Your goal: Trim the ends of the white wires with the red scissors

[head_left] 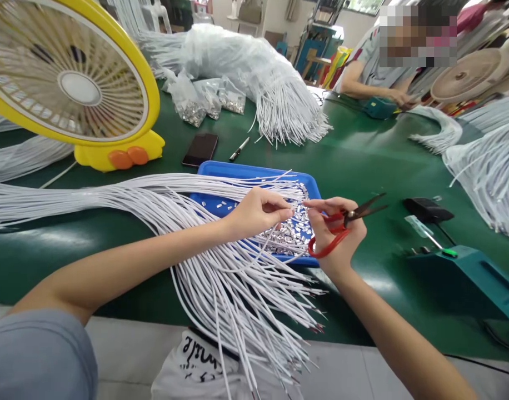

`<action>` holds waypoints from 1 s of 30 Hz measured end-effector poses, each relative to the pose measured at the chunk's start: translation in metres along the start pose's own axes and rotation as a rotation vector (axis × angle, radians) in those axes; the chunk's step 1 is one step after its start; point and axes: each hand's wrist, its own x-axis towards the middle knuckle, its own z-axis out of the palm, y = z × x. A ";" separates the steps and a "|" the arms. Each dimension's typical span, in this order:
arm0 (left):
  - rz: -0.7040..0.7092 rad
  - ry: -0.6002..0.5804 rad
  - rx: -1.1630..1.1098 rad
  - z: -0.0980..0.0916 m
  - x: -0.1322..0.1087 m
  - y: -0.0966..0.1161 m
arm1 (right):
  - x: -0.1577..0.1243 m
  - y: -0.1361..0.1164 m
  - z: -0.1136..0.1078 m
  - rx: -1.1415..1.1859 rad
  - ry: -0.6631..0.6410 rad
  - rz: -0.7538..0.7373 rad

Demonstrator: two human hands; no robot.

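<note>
My left hand (260,214) is closed in a pinch above a blue tray (254,166), its fingertips around the end of a white cable (260,253). Facing it from the right, my right hand (342,236) is wrapped round red-handled scissors (366,212), whose blades point away to the right. Its thumb and forefinger are near the left fingertips; whether they pinch a small piece cannot be made out. Small silvery metal pieces (294,230) lie scattered in the tray. A large bundle of white cables (221,278) crosses the tray and hangs over the table's front edge.
A yellow fan (154,72) stands at left. Behind the tray lie a phone (201,149), a pen (240,149), bags of metal pieces (231,100) and a wrapped cable bundle (246,66). A green machine (467,278) sits at right. Another person (363,72) works across the table.
</note>
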 end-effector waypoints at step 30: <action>0.060 0.015 0.137 0.002 -0.005 0.000 | -0.004 -0.005 0.000 0.016 -0.151 0.096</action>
